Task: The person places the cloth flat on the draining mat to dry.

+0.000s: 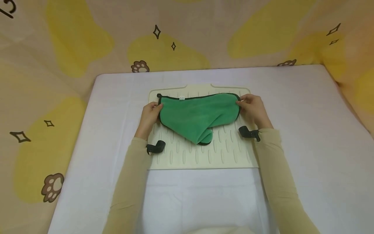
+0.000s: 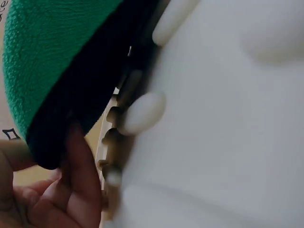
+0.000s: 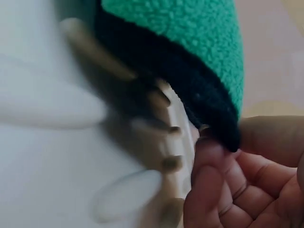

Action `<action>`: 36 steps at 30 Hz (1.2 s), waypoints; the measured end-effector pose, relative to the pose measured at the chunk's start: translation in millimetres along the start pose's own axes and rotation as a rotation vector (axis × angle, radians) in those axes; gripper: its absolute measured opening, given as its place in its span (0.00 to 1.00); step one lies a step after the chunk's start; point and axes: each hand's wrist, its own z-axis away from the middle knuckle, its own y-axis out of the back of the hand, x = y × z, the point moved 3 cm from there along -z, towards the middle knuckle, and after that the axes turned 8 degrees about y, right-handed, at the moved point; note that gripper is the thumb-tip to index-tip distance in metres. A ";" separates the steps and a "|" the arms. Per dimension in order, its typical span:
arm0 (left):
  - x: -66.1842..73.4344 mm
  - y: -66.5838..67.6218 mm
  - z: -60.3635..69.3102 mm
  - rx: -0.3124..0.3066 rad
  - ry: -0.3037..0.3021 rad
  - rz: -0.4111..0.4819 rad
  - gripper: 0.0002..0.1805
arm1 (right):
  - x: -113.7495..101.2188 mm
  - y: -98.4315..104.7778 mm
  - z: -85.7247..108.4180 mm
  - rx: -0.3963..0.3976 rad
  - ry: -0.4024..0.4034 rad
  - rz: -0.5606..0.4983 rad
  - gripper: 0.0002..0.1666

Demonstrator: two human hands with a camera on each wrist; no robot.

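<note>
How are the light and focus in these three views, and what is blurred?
Head view: soft, fairly even light, no strong glare, the green cloth easy to make out; left wrist: dimmer, the cloth's nap readable but the pale mat soft, its upper-right ridge most blurred; right wrist: also dim, nap textured, mat ridges blurred, dark shadow beside the black edging.

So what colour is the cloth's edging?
The green cloth has black edging, clearest in the head view.

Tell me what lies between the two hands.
The green cloth spans the stretch from the left hand to the right hand, over the pale ridged mat; the head view shows this.
</note>
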 end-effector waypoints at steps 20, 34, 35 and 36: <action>-14.5 17.2 26.8 -0.354 0.069 -0.023 0.16 | 4.2 1.4 28.7 -0.523 0.065 -0.041 0.17; -20.0 17.9 18.7 -0.243 0.022 0.071 0.10 | 10.0 7.3 26.4 -0.463 0.154 -0.149 0.13; -20.5 18.4 18.4 -0.232 0.024 0.074 0.10 | 10.5 8.4 26.7 -0.461 0.152 -0.162 0.13; -21.1 19.1 18.2 -0.218 0.028 0.077 0.10 | 11.0 9.5 27.3 -0.459 0.149 -0.177 0.14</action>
